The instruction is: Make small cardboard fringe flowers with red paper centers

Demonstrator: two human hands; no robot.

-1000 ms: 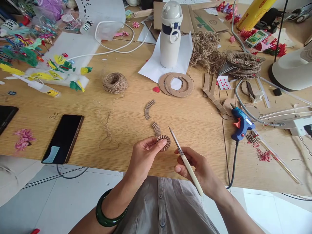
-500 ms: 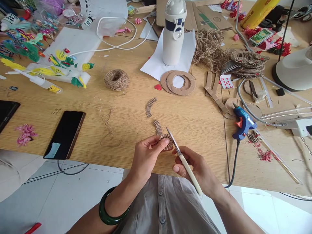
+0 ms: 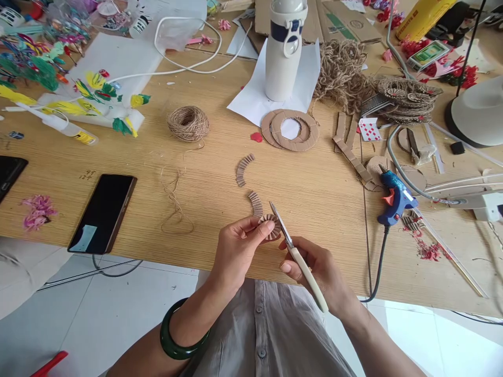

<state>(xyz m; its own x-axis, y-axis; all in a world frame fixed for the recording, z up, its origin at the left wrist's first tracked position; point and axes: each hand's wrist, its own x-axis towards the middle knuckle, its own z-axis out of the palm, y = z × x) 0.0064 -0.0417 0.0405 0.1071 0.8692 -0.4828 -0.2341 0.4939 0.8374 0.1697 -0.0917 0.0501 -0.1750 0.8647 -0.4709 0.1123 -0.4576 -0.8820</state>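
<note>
Between the thumb and fingers of my left hand [image 3: 238,248] is a small round piece of ribbed cardboard [image 3: 271,230], held above the table's front edge. My right hand [image 3: 316,267] grips a pair of scissors [image 3: 305,273] with cream handles. Their blades point up and away from me, along the right rim of the ribbed disc; whether they touch it I cannot tell. Just beyond my left fingers lies a curved ribbed cardboard strip [image 3: 255,203], and a second curved strip [image 3: 245,169] lies farther off.
A twine ball [image 3: 188,124], cardboard rings [image 3: 310,131] and a white bottle [image 3: 283,65] stand farther back. To the right lie a blue glue gun [image 3: 395,199] with its cable and cardboard strips [image 3: 351,154]. A phone [image 3: 102,213] is at the left.
The view has shifted slightly, so the tabletop things sit a little differently in the picture. Both hands keep nearly the same pose, with the disc and scissors still held.
</note>
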